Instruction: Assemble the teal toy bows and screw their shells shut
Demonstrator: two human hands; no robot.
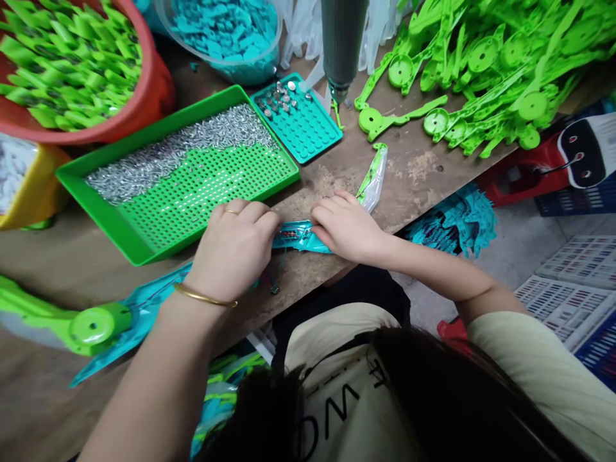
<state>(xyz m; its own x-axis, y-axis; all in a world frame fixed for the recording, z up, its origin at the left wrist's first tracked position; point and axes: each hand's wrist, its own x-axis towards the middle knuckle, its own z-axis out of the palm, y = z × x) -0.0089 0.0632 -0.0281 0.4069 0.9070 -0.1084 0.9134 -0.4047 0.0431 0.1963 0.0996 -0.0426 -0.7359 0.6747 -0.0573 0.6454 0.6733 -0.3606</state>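
Observation:
A long blue plastic part [303,236] lies at the table's front edge, with a small opening that shows coppery bits and thin wires. My left hand [240,240] is closed on its left portion, fingers curled. At its right portion my right hand [344,224] grips it with bent fingers; the fingertips of both hands are partly hidden. Joined to the left side, or lying in line with it, a blue length runs under my left wrist to a bright green piece with a round hub [94,327]. A green and clear part [374,176] lies just beyond my right hand.
Behind my left hand is a green tray [192,205] of small screws, beside a teal mat [312,135] with metal discs. A power screwdriver [341,51] hangs above. Green parts [510,70] are heaped at right; a red tub [161,83] and clear bowl [269,61] stand at back.

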